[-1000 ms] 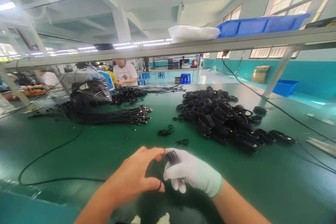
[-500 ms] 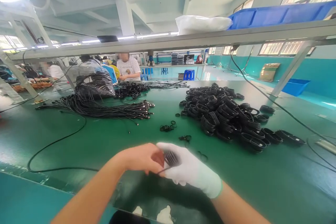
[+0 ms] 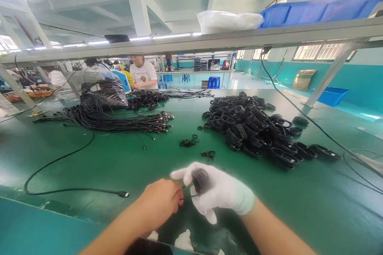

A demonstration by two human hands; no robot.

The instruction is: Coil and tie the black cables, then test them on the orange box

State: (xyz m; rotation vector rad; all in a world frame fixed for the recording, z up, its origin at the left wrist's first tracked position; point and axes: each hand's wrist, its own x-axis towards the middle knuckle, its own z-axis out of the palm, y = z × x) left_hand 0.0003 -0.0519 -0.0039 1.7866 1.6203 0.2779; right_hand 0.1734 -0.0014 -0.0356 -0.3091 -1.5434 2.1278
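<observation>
My right hand (image 3: 215,189), in a white glove, is closed around a small coil of black cable (image 3: 201,181). Its gloved index finger points left past the coil. Just left of it, my bare left hand (image 3: 166,199) is closed, with its fingertips pinching a thin black band (image 3: 194,195) drawn out from the coil. Part of that band is hidden by the fingers. Beyond the hands lie small black rings (image 3: 187,142) and a few more dark bits (image 3: 208,154). Left of my left hand, a loose black cable ends in a plug (image 3: 123,194).
Coiled black cables (image 3: 254,127) are heaped at the right of the green table (image 3: 113,159). A bundle of straight cables (image 3: 128,121) lies left, near a filled plastic bag (image 3: 103,93). A shelf beam (image 3: 179,44) crosses above. Someone in a striped shirt (image 3: 145,73) works beyond.
My left hand has pulled left and down, away from the coil, with the band stretched between. The right hand's fingers have opened out somewhat. The loose cable's plug has come into view.
</observation>
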